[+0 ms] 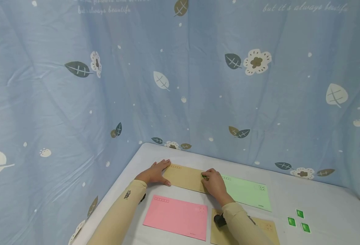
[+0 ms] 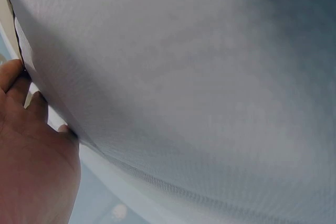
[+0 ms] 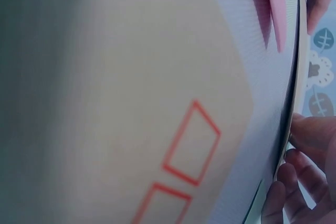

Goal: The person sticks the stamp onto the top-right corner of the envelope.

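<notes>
One left hand (image 1: 157, 173), fingers spread, touches a tan rectangular paper envelope (image 1: 183, 177); the right hand (image 1: 215, 183) pinches a small green stamp (image 1: 204, 176). A slipping envelope could skew it.

Upper tan envelope (image 1: 184, 177), head view
At its left end I see the left hand (image 1: 156, 173) spread; at its right, the right hand (image 1: 214, 183) pinches a small green sticker (image 1: 204, 176). Beside it lies a green envelope (image 1: 248, 193); nearer my camera, a pink envelope (image 1: 176, 217), lower tan envelope (image 1: 224, 235) and three loose stickers (image 1: 291, 222).
</notes>
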Motion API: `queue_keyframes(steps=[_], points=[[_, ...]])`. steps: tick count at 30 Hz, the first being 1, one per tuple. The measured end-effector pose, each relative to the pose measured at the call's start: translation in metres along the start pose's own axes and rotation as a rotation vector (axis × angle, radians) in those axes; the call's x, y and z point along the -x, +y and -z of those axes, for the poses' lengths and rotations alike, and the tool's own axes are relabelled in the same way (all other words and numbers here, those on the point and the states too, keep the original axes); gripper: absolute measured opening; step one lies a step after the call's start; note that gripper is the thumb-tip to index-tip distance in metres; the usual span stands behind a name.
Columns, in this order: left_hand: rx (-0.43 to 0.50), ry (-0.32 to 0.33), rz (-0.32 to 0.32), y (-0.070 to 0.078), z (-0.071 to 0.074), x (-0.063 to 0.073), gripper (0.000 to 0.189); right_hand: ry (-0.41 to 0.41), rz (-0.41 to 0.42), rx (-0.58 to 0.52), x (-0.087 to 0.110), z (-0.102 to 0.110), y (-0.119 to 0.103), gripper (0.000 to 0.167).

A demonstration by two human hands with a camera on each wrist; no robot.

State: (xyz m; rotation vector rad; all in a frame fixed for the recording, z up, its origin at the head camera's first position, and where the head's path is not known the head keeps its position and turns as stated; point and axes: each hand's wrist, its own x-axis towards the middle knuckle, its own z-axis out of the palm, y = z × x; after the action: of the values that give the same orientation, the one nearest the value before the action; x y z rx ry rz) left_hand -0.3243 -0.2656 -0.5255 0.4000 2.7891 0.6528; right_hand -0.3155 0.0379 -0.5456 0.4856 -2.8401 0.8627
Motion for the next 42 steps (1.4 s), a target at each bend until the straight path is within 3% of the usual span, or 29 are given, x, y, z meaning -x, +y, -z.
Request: queue_keyframes(steps=[42], points=[[0.013, 0.004, 0.031, 0.0006, 0.0003, -0.0037, 0.111, -0.029, -0.013, 0.038, -0.0034, -0.0006, -0.0006, 0.03]])
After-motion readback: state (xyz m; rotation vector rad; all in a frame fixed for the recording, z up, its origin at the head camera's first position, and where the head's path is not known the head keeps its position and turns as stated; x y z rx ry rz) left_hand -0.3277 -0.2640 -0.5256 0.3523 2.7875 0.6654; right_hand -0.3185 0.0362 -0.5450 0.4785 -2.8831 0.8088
